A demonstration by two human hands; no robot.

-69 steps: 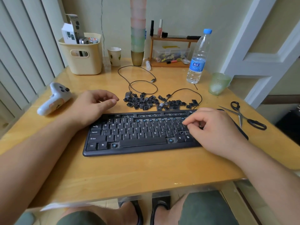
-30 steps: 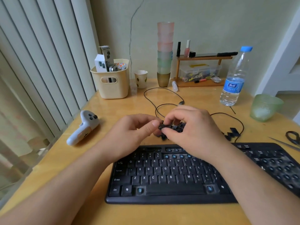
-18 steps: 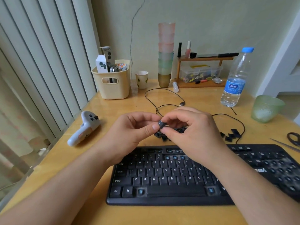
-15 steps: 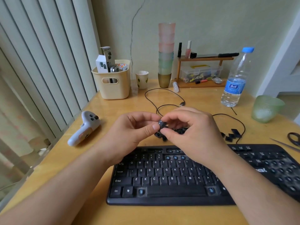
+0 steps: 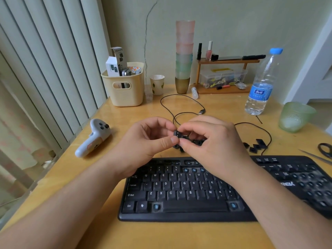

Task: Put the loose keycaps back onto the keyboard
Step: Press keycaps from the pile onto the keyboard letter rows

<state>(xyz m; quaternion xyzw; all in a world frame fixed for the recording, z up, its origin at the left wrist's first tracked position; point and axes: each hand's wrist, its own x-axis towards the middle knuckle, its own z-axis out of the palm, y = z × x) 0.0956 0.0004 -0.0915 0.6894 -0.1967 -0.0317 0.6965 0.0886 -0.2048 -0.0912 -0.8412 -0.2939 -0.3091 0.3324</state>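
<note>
A black keyboard [image 5: 179, 193] lies across the front of the wooden table, with several bare blue switch stems showing where caps are off. Above its top edge both hands meet. My right hand [image 5: 213, 141] pinches a small black keycap [image 5: 177, 134] between thumb and forefinger. My left hand [image 5: 149, 141] has its thumb tip against the same keycap, fingers curled. A pile of loose keycaps [image 5: 194, 141] is mostly hidden behind my right hand; a few more keycaps [image 5: 255, 145] lie to the right.
A white controller [image 5: 93, 137] lies at the left. A black cable [image 5: 181, 105] loops behind the hands. A cream basket [image 5: 125, 88], paper cup [image 5: 157, 84], stacked cups [image 5: 184, 56], water bottle [image 5: 260, 85], green glass [image 5: 294, 116] and scissors [image 5: 321, 150] stand around.
My right hand left the keyboard, reached into the keycap pile and lifted one keycap; my left hand came over to meet it. The view shifted left. In the last half second little has moved.
</note>
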